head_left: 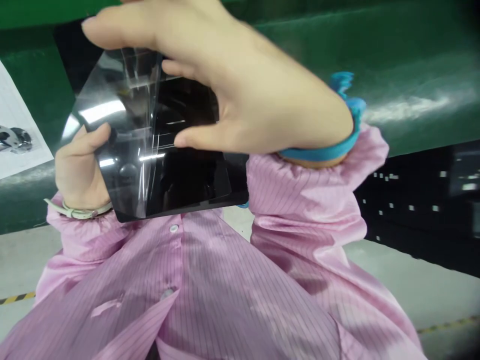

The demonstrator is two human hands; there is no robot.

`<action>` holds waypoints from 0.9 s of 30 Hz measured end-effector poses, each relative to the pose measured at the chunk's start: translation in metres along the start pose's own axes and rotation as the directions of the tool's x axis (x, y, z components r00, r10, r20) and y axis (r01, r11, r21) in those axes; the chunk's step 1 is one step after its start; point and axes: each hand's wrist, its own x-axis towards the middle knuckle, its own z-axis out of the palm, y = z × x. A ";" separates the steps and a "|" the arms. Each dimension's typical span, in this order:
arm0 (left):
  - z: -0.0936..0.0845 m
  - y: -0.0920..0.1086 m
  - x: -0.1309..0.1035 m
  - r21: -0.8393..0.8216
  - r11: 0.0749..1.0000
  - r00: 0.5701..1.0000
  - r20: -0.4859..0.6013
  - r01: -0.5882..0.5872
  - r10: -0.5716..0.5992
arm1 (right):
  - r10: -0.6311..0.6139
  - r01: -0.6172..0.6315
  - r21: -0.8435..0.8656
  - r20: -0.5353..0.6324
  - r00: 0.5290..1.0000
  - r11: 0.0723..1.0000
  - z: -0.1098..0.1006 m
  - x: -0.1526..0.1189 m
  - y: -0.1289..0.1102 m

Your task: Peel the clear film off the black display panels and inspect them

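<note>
A flat, glossy black panel (191, 185) is held up in front of my chest, tilted. Clear film (131, 130) covers its left part, creased and bright with reflections. My left hand (80, 165), with a pale green band at the wrist, grips the left edge, thumb bent over the front; its other fingers are hidden behind. Across the upper part reaches my right hand (221, 85), wearing a blue wrist strap (318, 152). Its thumb and a long finger are spread wide, another finger is curled beneath, and the film's upper edge runs just under them. Whether they touch it is unclear.
A green surface (405, 80) stretches behind the panel. At the left lies a white printed sheet (18, 125) with a picture on it. A dark, perforated-looking object (420, 205) stands at the right. Yellow-black tape (17, 298) marks the pale floor.
</note>
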 end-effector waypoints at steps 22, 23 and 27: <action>0.003 -0.023 -0.007 -0.095 0.989 0.993 -0.043 -0.112 0.108 | -0.142 0.171 0.032 -0.413 0.900 0.985 0.056 -0.060 0.102; 0.004 -0.023 -0.008 -0.089 0.987 0.988 -0.091 -0.136 0.128 | -0.145 0.178 0.038 -0.427 0.892 0.983 0.057 -0.061 0.101; 0.007 -0.019 -0.018 -0.062 0.988 0.971 -0.203 -0.144 0.129 | -0.099 0.129 0.028 -0.483 0.870 0.991 0.064 -0.066 0.097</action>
